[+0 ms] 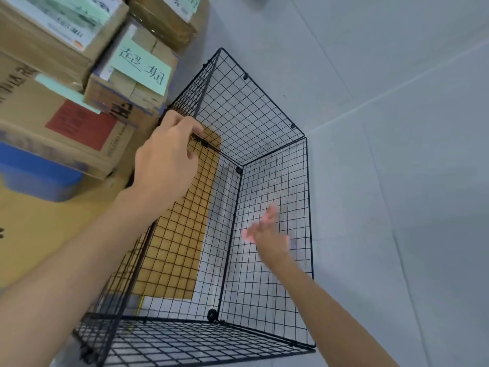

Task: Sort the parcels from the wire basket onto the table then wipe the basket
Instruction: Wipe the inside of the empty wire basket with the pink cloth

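— Grey floor tiles (397, 181) lay under it all. Where was the wire basket (251, 109)?

— It stood on those tiles, just beside the stacked cardboard boxes (66, 123). No parcel showed inside. A tan sheet (180, 234) showed through the mesh, but whether it lay inside or underneath could not be told.

— And the person's hands?

— They were apart. The left hand (166, 160) was curled over the top wire of the near-side wall. The right hand (267, 234) reached inside with its fingers spread, blurred and holding nothing.

— Which step was that?

— Probably the wiping, since the sorting looked finished. No cloth was in view, so the next move called for fetching one while the left hand steadied the light frame.
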{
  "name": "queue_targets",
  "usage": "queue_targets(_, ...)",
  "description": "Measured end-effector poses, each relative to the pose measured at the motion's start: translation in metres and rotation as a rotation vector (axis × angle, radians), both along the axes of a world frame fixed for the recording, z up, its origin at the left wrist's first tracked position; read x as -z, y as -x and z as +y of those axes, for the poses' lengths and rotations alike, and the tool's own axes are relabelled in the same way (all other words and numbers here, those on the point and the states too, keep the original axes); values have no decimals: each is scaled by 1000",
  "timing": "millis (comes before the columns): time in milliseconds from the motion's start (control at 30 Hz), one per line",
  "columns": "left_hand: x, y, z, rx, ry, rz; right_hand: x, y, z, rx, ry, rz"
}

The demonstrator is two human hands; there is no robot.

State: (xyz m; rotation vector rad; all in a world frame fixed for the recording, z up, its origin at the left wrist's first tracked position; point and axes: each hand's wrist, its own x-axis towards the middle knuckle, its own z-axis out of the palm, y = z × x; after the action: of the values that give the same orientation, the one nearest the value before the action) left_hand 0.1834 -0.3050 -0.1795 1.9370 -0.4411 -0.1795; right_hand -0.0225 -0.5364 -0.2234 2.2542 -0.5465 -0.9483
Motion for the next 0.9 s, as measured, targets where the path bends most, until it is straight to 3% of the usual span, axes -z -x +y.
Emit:
queue_targets(200, 2, 0, -1, 9, 4, -16, 86, 72, 51, 24, -568, 722)
queue_targets(333, 2, -1, -2, 17, 14, -13, 29, 31, 34, 99, -529, 500)
queue_targets(500, 1, 0, -1, 25, 1, -4, -50, -3, -54, 10, -217, -101)
queue_targets(633, 1, -1, -2, 24, -4, 11, -72, 15, -49, -10, -202, -242)
queue_targets(700, 1, -1, -2, 23, -4, 19, -60, 38, -16, -23, -257, -99)
queue_targets(833, 3, -2, -2, 28, -2, 20, -21, 80, 55, 177, -544, 421)
queue_targets(900, 3, -2, -3, 30, 1, 21, -23, 85, 70, 158, -560, 579)
